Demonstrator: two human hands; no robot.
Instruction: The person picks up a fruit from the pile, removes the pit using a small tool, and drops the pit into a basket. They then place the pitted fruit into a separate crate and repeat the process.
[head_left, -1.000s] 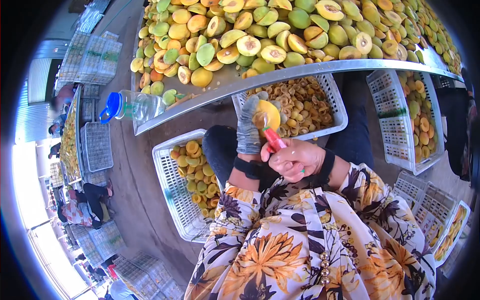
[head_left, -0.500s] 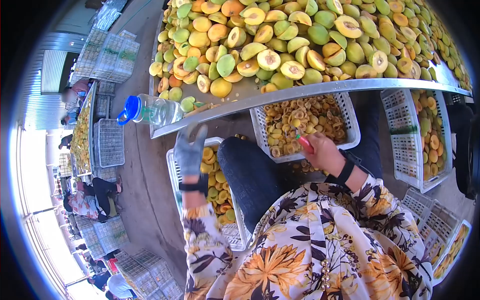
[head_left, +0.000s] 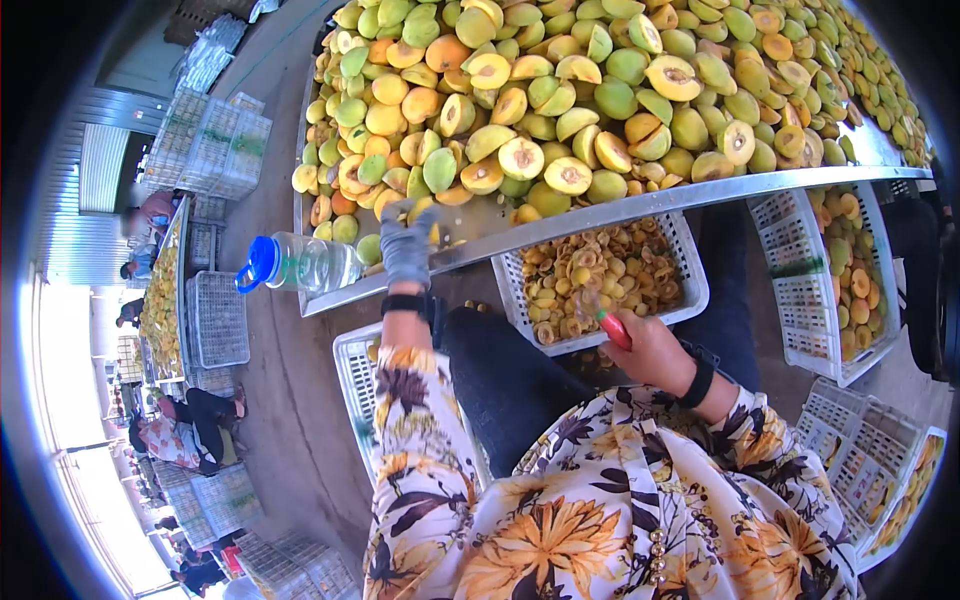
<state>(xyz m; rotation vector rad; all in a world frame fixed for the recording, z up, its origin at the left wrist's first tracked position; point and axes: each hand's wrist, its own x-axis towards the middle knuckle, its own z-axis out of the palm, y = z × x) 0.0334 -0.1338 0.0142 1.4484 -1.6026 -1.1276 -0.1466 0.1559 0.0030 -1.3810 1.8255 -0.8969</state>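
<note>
My left hand [head_left: 408,250], in a grey glove, reaches over the metal rim of the table [head_left: 520,236] to the near edge of a heap of halved apricot-like fruit [head_left: 480,172]. Its fingers look spread, close to the fruit, and no piece shows clearly in its grasp. My bare right hand [head_left: 650,355] is closed around a red-handled tool [head_left: 616,330]; the tool's far end is blurred. That tool points at a white crate [head_left: 695,262] under the table edge, filled with small cup-shaped fruit pieces [head_left: 570,285].
A clear bottle with a blue lid [head_left: 318,262] stands at the table's left corner. Another white crate [head_left: 355,375] is under my left forearm. To the right is a crate of fruit [head_left: 795,270]. Stacked crates [head_left: 215,140] and seated people [head_left: 190,425] are at left.
My left hand has moved up and right, from above the left crate to the fruit at the table edge. My right hand has shifted slightly down with the red-handled tool. The view has tilted slightly.
</note>
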